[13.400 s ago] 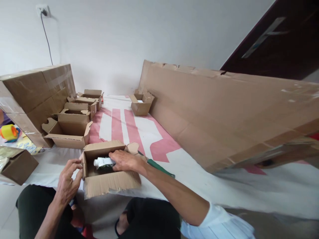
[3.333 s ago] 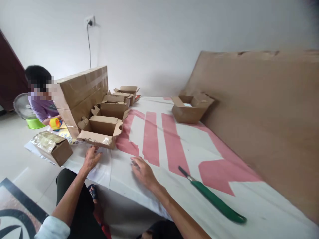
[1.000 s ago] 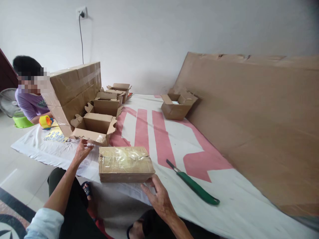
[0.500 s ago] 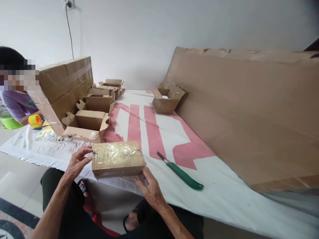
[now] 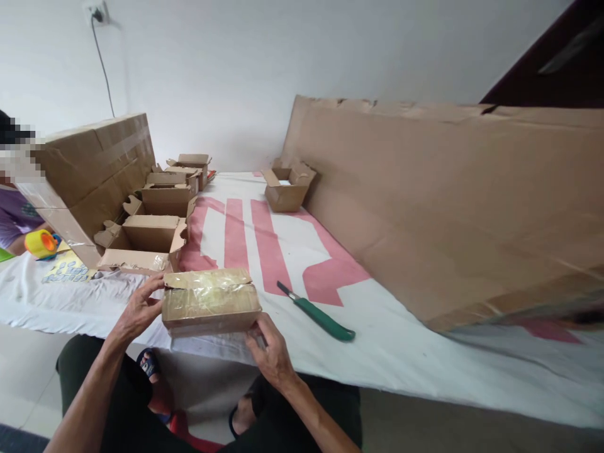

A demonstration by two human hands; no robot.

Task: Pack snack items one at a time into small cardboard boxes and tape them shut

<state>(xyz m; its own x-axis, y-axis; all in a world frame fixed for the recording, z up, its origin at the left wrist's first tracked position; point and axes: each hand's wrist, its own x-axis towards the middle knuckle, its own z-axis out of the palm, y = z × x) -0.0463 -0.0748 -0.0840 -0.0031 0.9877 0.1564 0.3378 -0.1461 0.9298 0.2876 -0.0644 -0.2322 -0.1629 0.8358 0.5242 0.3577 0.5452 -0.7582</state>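
A closed cardboard box with shiny clear tape across its top is at the near edge of the cloth-covered table. My left hand grips its left end, fingertips at the upper corner and thumb against the side. At the lower right corner, my right hand holds the box between thumb and fingers. To the right of the box lies a knife with a green handle, its short dark blade pointing away to the left. An open cardboard box stands just behind the held one.
More open boxes line the left side beside a tall stack of taped cartons. Another open box stands farther back, near a large leaning cardboard sheet. A tape roll and a person in a purple shirt are at far left.
The view has turned to the right, so everything sits farther left and more of the cardboard sheet shows. Both hands keep their hold on the box.
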